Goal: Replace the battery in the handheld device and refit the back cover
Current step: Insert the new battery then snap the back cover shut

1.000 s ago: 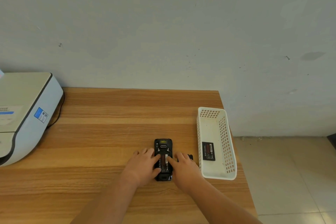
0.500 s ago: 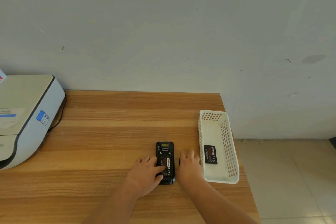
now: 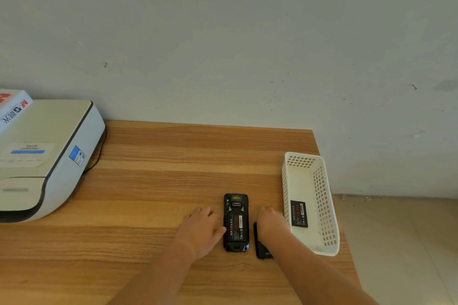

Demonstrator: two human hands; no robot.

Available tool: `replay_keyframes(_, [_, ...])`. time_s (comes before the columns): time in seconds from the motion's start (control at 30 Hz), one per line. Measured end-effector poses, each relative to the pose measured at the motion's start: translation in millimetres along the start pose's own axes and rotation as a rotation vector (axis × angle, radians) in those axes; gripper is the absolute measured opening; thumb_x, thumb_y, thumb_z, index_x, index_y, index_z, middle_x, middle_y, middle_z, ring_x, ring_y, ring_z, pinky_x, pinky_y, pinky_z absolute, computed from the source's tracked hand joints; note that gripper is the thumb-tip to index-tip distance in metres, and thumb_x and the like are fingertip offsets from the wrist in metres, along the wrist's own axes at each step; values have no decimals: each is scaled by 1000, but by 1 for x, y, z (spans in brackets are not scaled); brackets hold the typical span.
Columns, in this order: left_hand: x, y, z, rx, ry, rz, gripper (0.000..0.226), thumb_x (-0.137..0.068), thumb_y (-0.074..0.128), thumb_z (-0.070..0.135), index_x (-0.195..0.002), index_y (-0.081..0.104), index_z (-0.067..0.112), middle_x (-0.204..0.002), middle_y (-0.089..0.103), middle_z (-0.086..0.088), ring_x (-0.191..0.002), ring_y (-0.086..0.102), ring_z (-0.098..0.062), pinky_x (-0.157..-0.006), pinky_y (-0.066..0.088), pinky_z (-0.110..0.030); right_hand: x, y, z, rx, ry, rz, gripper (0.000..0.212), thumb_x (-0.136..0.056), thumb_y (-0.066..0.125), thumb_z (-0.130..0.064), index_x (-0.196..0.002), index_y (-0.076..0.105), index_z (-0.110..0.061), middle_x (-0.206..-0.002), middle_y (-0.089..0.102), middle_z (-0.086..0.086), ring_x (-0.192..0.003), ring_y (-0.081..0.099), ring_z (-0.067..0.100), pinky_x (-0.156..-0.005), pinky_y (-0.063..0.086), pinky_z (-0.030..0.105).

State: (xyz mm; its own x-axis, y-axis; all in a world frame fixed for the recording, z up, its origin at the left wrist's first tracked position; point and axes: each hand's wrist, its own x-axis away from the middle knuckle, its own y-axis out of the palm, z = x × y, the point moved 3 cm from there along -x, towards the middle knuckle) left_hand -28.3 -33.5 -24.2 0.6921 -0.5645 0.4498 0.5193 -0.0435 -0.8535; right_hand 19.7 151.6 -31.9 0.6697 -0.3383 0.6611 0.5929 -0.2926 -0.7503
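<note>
The handheld device [image 3: 236, 222] lay face down low in the middle of the frame on the wooden table [image 3: 158, 181], with a battery [image 3: 237, 227] showing in its open back. The left hand [image 3: 202, 228] lay flat with straight fingers, its thumb touching the device's left edge, while the right hand [image 3: 271, 224] rested on the black back cover [image 3: 260, 249], its grip hidden. A white basket [image 3: 322, 205] with another battery [image 3: 299, 213] stood at the table's right edge, a printer [image 3: 44, 156] sat far left, and bare wood filled the space between.

Red "M&G" lettering on white box [image 3: 15, 106] atop printer [image 3: 49, 156]
</note>
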Motion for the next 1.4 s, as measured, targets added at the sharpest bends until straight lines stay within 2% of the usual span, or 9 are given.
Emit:
replay_keyframes(0.07, [0,-3,-4,22,-10,-11,50,-99,38,52,-141,43,27,-139,45,5,-130,40,-15,-110,36,-38,0,-10,-3,50,-54,-115,32,-86,66,-7,-116,56,-10,-100,58,4,-92,57,21,-76,49,32])
replay_keyframes(0.17, [0,-6,-7,60,-23,-29,50,-99,37,52,-141,43,27,-141,45,4,-131,41,-15,-110,37,-37,5,-26,-5,108,-128,-267,40,-85,71,-16,-122,57,-9,-115,63,10,-107,60,26,-91,50,36])
replay_keyframes(0.23, [-1,-8,-10,138,-53,-55,51,-99,37,53,-141,44,26,-141,46,2,-130,43,-16,-109,39,-36,6,-41,-2,-8,-154,-290,34,-86,70,-14,-119,60,-11,-117,66,8,-105,63,23,-94,51,35])
replay_keyframes(0.37, [-2,-14,-11,284,-115,-61,49,-98,40,53,-136,51,23,-131,55,2,-117,52,-13,-101,46,-32,3,-68,5,-464,-235,-255,21,-82,72,-5,-90,66,-23,-105,66,2,-79,65,13,-75,54,23])
replay_keyframes(0.6, [-12,-25,5,672,-161,-29,16,-95,56,43,-106,62,32,-100,60,16,-94,55,1,-80,43,-21,-6,-71,-8,-732,-280,-144,17,-84,72,-11,-98,68,-20,-90,66,-4,-71,62,9,-68,52,22])
replay_keyframes(0.87, [-31,-12,16,768,-232,50,7,-92,65,27,-92,65,20,-86,64,5,-78,59,-7,-65,42,-21,-14,-48,-9,-841,-240,-89,20,-82,74,-13,-97,67,-24,-93,65,-5,-76,61,8,-66,50,21])
replay_keyframes(1.1, [-36,-1,19,885,-299,16,4,-92,66,18,-89,65,16,-88,66,-5,-87,69,-24,-86,57,-46,-13,-18,1,-836,-169,-15,53,-77,80,-16,-124,58,-25,-107,57,-6,-97,56,12,-79,44,23])
replay_keyframes(1.3, [-37,3,16,912,-353,28,13,-92,67,15,-104,64,13,-97,65,-6,-90,67,-19,-83,59,-36,-11,-14,0,-839,-176,20,51,-79,77,-15,-124,55,-26,-99,54,-10,-94,55,10,-75,43,20])
replay_keyframes(1.4, [-36,4,16,829,-351,30,13,-91,68,20,-103,63,16,-92,66,-3,-78,66,-13,-65,54,-24,-9,-12,-1,-796,-201,42,48,-80,77,-16,-123,55,-25,-104,56,-7,-95,56,10,-69,42,17])
